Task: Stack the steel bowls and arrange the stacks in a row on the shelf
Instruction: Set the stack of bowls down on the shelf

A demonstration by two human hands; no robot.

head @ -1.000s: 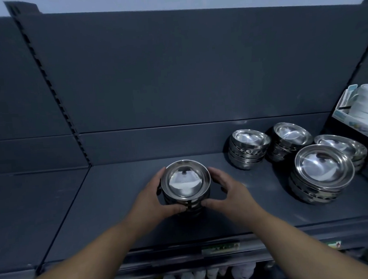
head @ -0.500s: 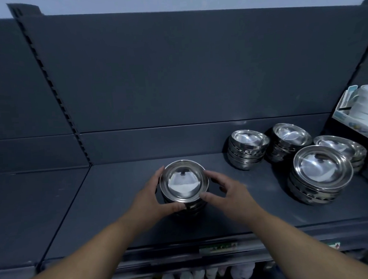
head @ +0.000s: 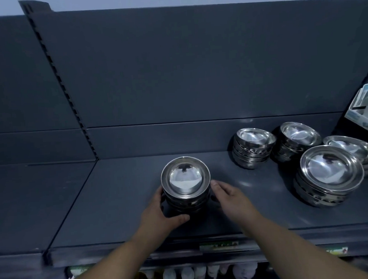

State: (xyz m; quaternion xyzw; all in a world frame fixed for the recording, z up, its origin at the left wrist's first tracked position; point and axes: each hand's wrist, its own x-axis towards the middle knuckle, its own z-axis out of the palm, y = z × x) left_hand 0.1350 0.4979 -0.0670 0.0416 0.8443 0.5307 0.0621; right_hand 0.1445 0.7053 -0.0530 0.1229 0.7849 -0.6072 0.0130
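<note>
- L grip: left hand (head: 159, 211) wraps the bowl stack (head: 185, 182). Thumb lies round the near base, fingers on the left wall. Curled approx. halfway, firm hold.
- R grip: right hand (head: 231, 198) has fingers near straight, tips at the stack's right wall just under the rim. Touching vs. just clear: cannot tell. It holds nothing.
- Change vs. 1 s ago: both hands were cupping the stack, with the right thumb hooked across its near side. That thumb has now come off. The left hand has slid lower, toward the base.
- Stack posn on the shelf (head: 118, 206): approx. unchanged, upright, seated flat.
- Meaning (judgement): stack is set down and release is under way, R side first.
- Ref. to grip: all other bowls lie well to its right.
  - Behind-right: small stack (head: 254, 148) and second small stack (head: 296, 140).
  - Level-right: wide stack (head: 330, 174).
  - Beyond that: far wide stack (head: 354, 149).
- Row status (judgement): those four sit in a two-deep cluster, not in line with the gripped stack. Task is partway done.
</note>
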